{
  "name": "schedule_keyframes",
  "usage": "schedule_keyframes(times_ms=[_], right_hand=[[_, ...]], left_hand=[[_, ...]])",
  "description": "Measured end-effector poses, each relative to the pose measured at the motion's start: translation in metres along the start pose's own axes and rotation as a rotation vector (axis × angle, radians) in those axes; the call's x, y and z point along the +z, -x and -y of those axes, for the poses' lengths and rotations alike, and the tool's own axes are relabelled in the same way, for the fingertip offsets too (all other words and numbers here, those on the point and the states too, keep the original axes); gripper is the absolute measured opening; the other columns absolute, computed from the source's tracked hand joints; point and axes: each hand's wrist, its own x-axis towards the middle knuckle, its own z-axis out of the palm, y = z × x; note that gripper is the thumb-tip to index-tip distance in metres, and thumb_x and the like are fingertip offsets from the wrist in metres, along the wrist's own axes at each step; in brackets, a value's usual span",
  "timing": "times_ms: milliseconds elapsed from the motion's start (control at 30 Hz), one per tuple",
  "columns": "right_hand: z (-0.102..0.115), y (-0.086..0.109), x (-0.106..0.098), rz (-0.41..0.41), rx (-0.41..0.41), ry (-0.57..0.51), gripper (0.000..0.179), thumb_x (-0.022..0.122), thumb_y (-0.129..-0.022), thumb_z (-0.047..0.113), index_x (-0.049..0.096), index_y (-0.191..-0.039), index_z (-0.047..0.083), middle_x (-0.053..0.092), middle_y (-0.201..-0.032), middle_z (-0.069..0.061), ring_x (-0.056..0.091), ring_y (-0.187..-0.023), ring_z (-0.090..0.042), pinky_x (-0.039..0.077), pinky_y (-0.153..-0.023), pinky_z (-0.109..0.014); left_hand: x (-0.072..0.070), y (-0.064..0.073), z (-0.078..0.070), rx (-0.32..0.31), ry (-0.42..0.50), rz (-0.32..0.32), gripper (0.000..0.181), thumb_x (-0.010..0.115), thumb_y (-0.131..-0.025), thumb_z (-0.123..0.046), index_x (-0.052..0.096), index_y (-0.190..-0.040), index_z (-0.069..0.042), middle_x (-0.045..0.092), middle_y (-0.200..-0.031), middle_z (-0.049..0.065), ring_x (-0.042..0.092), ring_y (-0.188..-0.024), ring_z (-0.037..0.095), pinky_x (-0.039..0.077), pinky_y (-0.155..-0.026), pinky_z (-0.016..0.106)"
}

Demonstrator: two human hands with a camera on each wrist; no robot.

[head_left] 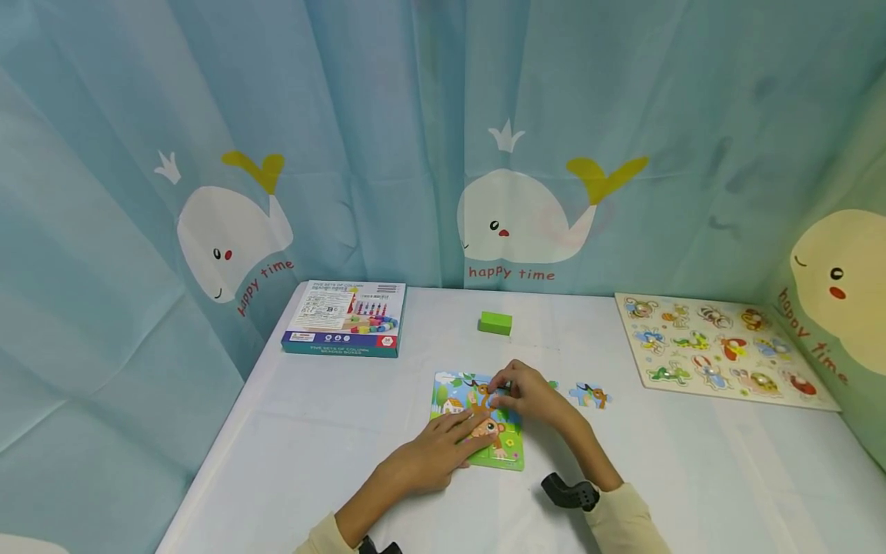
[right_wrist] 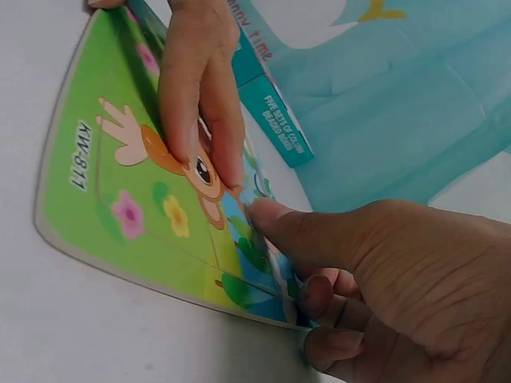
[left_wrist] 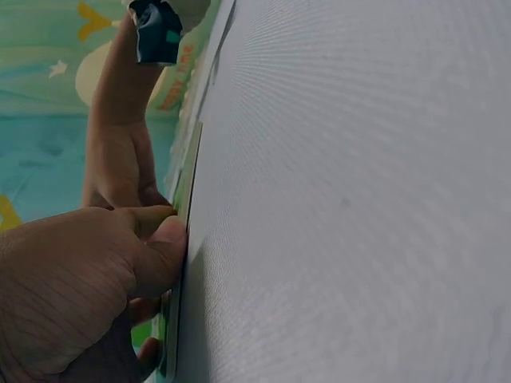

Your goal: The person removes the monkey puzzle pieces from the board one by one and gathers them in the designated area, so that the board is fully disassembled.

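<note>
A picture jigsaw board [head_left: 508, 462] with a cartoon monkey, a house and flowers lies flat on the table. My left hand [head_left: 431, 455] rests on its lower left part, fingers spread straight over the picture. At the upper right of the board, my right hand [head_left: 533, 394] pinches a puzzle piece [right_wrist: 275, 259] between thumb and curled fingers; its edge shows tilted beside the thumb in the right wrist view. Just right of that hand lies a loose jigsaw piece [head_left: 591, 395] with a brown and blue print. Another piece [head_left: 553, 384] peeks out, partly hidden behind the hand.
A bright green block [head_left: 495, 323] stands behind the jigsaw. Back left is a flat boxed bead set [head_left: 344, 319]; at the right lies a wooden insect peg board [head_left: 720, 350]. A blue whale-print curtain [head_left: 388, 154] closes off the back and sides of the white table.
</note>
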Motion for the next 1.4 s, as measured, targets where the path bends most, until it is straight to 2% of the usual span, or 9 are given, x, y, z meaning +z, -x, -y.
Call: schedule_keyframes(times_ms=[433,767,933,1067,1233,1400], right_hand=[[0.003,-0.001,0.004,0.017,0.008,0.051,0.011,0.076,-0.084,0.014,0.068,-0.091,0.009,0.053,-0.094,-0.007,0.041,-0.066,-0.005,0.040,-0.058,-0.020],[0.007,-0.003,0.006,0.015,0.008,0.066,0.012,0.076,-0.083,0.010,0.065,-0.087,0.007,0.049,-0.095,-0.009,0.040,-0.073,-0.009,0.039,-0.063,-0.020],[0.009,-0.004,0.006,-0.022,-0.017,0.126,0.013,0.078,-0.082,0.011,0.065,-0.082,0.010,0.050,-0.096,-0.009,0.041,-0.083,-0.015,0.039,-0.071,-0.027],[0.011,-0.004,0.005,-0.029,-0.001,0.173,0.015,0.078,-0.081,0.012,0.063,-0.080,0.014,0.052,-0.098,-0.007,0.041,-0.091,-0.020,0.038,-0.077,-0.035],[0.014,-0.005,0.004,-0.001,-0.013,0.180,0.014,0.077,-0.083,0.009,0.063,-0.084,0.013,0.055,-0.093,-0.003,0.048,-0.090,-0.020,0.045,-0.081,-0.041],[0.013,-0.005,0.003,0.012,-0.039,0.179,0.011,0.075,-0.084,0.009,0.064,-0.086,0.012,0.059,-0.092,-0.001,0.054,-0.085,-0.015,0.050,-0.078,-0.036]], left_hand=[[0.002,-0.001,0.001,0.028,-0.011,-0.033,0.053,0.047,-0.103,-0.026,0.032,-0.154,-0.025,0.017,-0.165,0.004,0.030,-0.145,0.026,0.034,-0.114,0.046],[0.002,0.000,0.001,0.023,-0.018,-0.036,0.054,0.049,-0.102,-0.025,0.033,-0.153,-0.025,0.019,-0.164,0.005,0.031,-0.145,0.026,0.036,-0.113,0.046],[-0.001,0.000,0.000,0.017,-0.029,-0.017,0.054,0.049,-0.102,-0.025,0.033,-0.153,-0.026,0.020,-0.164,0.004,0.031,-0.145,0.026,0.036,-0.113,0.045],[-0.002,-0.001,-0.001,0.021,-0.043,-0.014,0.053,0.049,-0.102,-0.025,0.033,-0.153,-0.026,0.020,-0.164,0.003,0.032,-0.145,0.026,0.036,-0.113,0.045],[-0.003,-0.001,-0.002,0.012,-0.057,0.007,0.054,0.048,-0.103,-0.026,0.031,-0.154,-0.026,0.021,-0.163,-0.001,0.031,-0.145,0.025,0.036,-0.113,0.044],[-0.005,-0.002,-0.003,0.014,-0.089,0.031,0.055,0.046,-0.103,-0.027,0.028,-0.155,-0.023,0.023,-0.163,-0.005,0.030,-0.146,0.025,0.036,-0.112,0.044]])
